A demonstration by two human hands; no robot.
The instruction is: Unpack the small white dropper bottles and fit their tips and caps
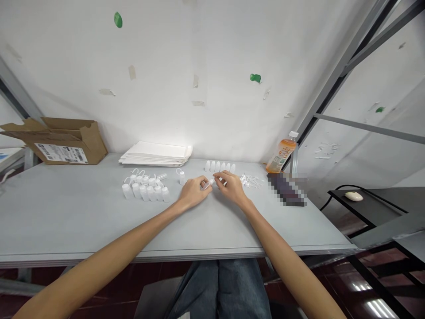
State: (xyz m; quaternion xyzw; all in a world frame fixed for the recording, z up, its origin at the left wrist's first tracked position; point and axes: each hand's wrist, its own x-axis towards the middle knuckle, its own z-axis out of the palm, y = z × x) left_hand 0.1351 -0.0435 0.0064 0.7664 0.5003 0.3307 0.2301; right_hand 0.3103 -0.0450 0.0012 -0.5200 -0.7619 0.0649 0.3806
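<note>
My left hand is closed around a small translucent plastic bottle, tilted with its tip toward the right. My right hand has its thumb and fingers pinched at that tip; whatever they hold is too small to make out. Just left of my left hand stands one small white squeeze bottle with a looped cap strap. Farther left is a cluster of similar bottles, some with loops. Behind my hands stands a row of small white bottles. Tiny white plastic parts lie scattered right of my right hand.
A stack of white sheets lies against the wall. An opened cardboard box sits at the back left. An orange drink bottle and a blurred dark object are at the right. The table's front edge runs before my lap.
</note>
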